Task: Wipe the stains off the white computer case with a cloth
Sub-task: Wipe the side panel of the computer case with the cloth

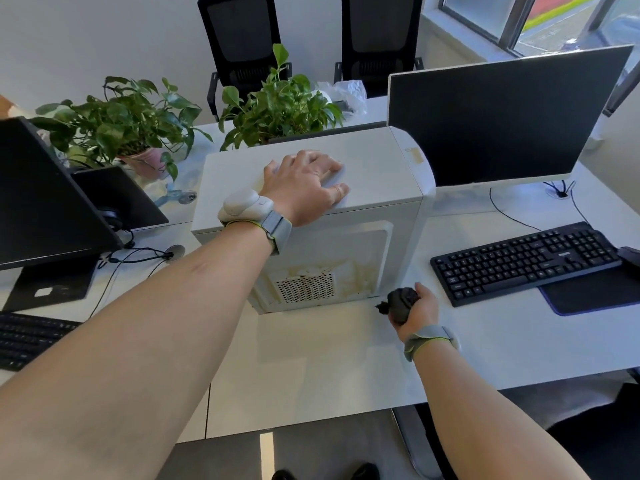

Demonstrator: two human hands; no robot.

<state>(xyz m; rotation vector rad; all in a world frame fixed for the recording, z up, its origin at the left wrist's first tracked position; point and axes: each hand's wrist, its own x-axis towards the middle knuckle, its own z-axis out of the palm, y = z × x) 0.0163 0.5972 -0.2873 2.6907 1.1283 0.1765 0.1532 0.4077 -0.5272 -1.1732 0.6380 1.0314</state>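
Both arms reach forward, wristbands on.
Left hand (304, 187) flat, fingers spread, palm down; right hand (414, 308) curled tight round a dark wad.

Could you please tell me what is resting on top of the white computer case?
The left hand rests flat on the white computer case; the surface beneath the palm is hidden.

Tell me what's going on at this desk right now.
A person is cleaning a white computer case that stands on the desk. The left hand rests flat on the case's top, steadying it. The right hand grips a balled-up dark cloth low by the case's near bottom corner. Yellowish stains still show on the side panel around the vent grille, so the wiping is not finished.
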